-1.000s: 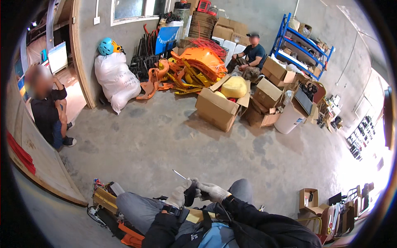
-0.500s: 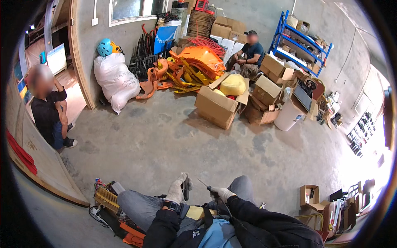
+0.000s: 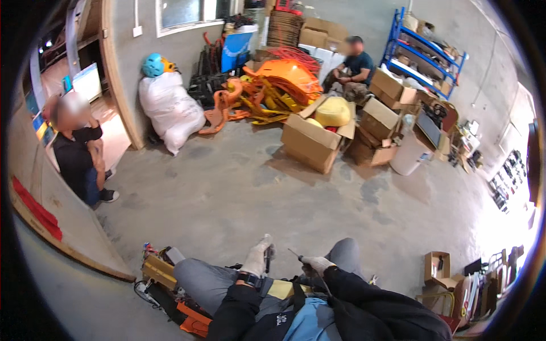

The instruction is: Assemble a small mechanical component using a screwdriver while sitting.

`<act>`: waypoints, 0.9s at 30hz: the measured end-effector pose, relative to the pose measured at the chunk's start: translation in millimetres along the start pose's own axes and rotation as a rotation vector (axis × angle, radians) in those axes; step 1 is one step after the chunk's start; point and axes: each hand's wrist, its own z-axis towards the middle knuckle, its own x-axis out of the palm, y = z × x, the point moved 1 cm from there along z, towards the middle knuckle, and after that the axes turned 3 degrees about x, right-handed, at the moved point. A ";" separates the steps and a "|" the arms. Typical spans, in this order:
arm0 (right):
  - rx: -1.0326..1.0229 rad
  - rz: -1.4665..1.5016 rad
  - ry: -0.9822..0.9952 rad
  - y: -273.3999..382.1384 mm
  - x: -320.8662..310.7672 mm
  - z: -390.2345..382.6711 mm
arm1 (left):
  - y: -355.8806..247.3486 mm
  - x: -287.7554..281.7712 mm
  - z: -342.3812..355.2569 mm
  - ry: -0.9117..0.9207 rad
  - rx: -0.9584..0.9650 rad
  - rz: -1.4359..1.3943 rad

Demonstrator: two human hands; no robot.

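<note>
My gloved left hand (image 3: 256, 256) grips a dark, elongated piece (image 3: 268, 258) upright above my left knee; what exactly it is I cannot tell. My gloved right hand (image 3: 316, 265) is closed on a screwdriver (image 3: 299, 257), whose thin shaft points up and left toward that piece, apart from it. My grey-trousered legs are bent beneath both hands, with a yellowish pad (image 3: 281, 288) in my lap. At my left lies gear with a gold metal case (image 3: 157, 268), loose wires and orange plastic.
A crouching person (image 3: 77, 162) is by the doorway at left; another person (image 3: 355, 63) sits behind cardboard boxes (image 3: 310, 145). A white sack (image 3: 168, 111), orange plastic parts (image 3: 284, 77) and blue shelving (image 3: 424, 42) line the back wall. Chairs and a box (image 3: 438, 264) stand at right.
My hands have separated: the left has risen with the dark piece, while the right has moved slightly right with the screwdriver. The view has also shifted a little.
</note>
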 end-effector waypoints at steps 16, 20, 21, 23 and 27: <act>-0.049 0.080 -0.033 -2.0 -28.3 32.2 | -27.9 30.5 -21.3 -0.018 0.014 0.115; -0.008 0.199 0.065 4.1 -8.8 22.8 | -21.1 2.8 -17.6 -0.009 0.010 0.117; -0.019 0.198 0.059 8.6 -5.3 21.2 | -23.8 0.5 -16.6 -0.015 0.016 0.122; -0.042 0.226 0.008 4.0 -20.3 10.2 | -29.5 22.9 -25.6 -0.019 -0.030 0.177; -0.246 -0.207 -0.038 5.8 -4.3 -21.4 | -10.9 15.0 -34.3 0.007 -0.008 0.151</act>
